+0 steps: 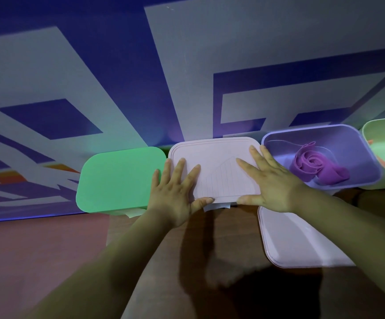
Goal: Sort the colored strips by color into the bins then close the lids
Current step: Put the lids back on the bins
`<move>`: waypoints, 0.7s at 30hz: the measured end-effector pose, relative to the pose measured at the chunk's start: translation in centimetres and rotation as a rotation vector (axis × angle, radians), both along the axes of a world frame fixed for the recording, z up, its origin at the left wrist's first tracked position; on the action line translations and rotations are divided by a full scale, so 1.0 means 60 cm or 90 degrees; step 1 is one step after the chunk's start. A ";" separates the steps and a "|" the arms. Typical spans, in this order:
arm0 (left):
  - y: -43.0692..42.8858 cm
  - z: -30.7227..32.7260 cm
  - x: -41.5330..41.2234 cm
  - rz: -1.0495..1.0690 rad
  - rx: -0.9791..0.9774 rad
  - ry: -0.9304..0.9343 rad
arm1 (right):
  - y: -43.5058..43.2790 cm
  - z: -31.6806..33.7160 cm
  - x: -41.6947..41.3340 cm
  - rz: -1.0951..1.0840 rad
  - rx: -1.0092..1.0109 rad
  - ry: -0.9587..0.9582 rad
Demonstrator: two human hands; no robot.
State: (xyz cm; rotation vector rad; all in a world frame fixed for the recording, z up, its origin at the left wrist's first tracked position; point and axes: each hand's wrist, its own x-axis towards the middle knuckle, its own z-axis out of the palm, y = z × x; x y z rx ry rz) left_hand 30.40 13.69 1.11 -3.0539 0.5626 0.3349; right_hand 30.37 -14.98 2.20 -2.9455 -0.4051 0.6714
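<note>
Your left hand (175, 194) and right hand (272, 185) press, fingers spread, on the pale lid (212, 153) at twelve o'clock; it looks light and bendy, so push along its rim.

Some indoor workroom or studio, hard to say which: a wall (118, 65) painted with big blue and grey graphic shapes rises behind a brown wooden surface (239, 226) carrying pastel plastic bins (338, 139), under coloured light.

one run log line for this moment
step: closing lids; left hand and right hand: flat on pale pink plastic lid; green-lidded bin: shut; purple plastic bin: open, purple strips inside
</note>
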 end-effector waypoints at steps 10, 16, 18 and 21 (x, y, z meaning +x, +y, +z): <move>-0.003 0.006 0.006 0.008 0.006 0.006 | 0.003 0.011 0.012 -0.001 -0.002 -0.004; 0.006 0.016 0.049 -0.066 0.031 0.026 | -0.001 0.001 0.010 0.002 0.002 -0.012; 0.008 0.011 0.051 -0.077 0.030 0.019 | -0.003 -0.002 0.010 -0.006 0.020 -0.009; 0.010 0.002 0.049 -0.073 0.027 0.007 | -0.005 -0.004 0.011 -0.010 0.032 -0.003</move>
